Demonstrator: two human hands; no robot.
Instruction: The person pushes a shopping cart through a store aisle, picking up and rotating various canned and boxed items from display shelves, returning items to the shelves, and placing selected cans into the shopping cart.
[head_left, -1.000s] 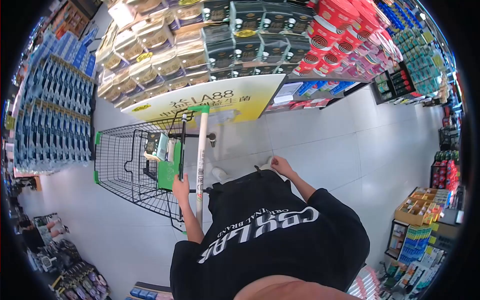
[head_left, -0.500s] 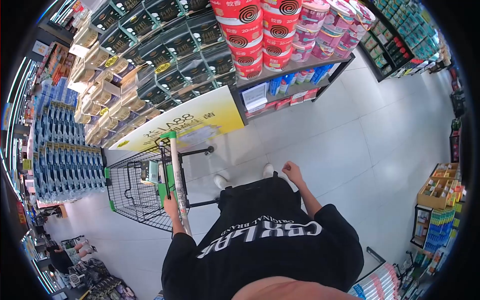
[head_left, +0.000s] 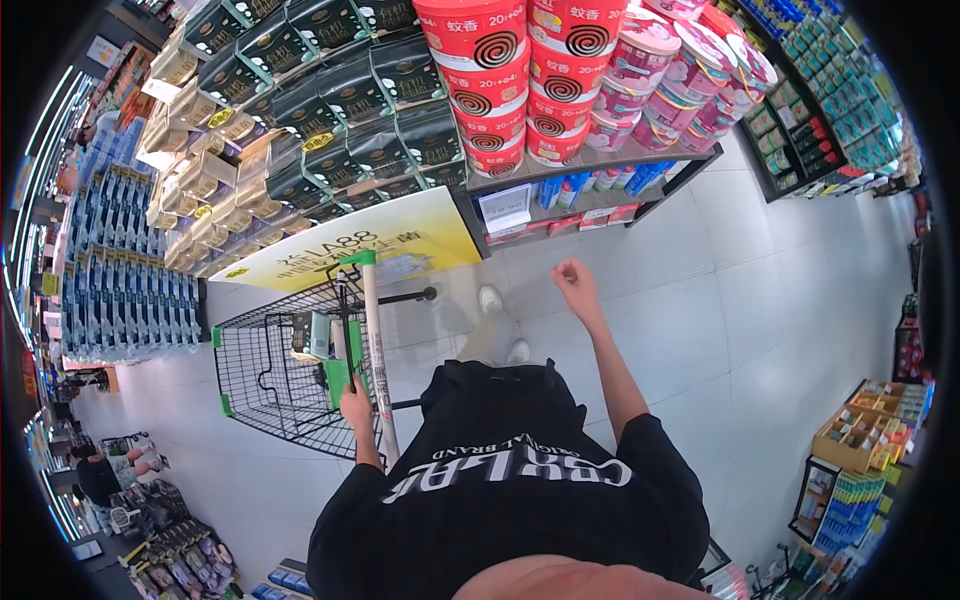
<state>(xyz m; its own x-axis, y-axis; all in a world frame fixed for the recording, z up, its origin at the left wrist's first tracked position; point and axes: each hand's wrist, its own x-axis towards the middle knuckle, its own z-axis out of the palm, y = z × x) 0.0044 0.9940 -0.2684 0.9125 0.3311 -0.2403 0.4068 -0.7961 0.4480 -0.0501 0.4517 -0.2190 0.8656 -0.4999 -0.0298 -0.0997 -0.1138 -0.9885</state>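
Observation:
To my left is a black wire shopping cart (head_left: 285,385) with green trim. My left hand (head_left: 355,405) is closed on a thin dark bar of the cart, beside its pale handle (head_left: 376,350). A boxy pack (head_left: 318,335) with a pale side sits in the cart near the handle. My right hand (head_left: 577,287) hangs in the air over the floor, fingers curled in, with nothing visible in it. In front of it stands a shelf (head_left: 600,228) bearing stacked red tubs of mosquito coils (head_left: 487,95).
Dark tissue packs (head_left: 360,150) are stacked above a yellow and white sign board (head_left: 440,235) ahead of the cart. Blue packs (head_left: 130,300) rise at the left. Another person (head_left: 100,480) is at the lower left. Goods displays (head_left: 855,440) stand at the right.
My right hand has swung forward and up, toward the shelf. My feet have stepped, and the shelf of tubs looks nearer. The left hand stays on the cart.

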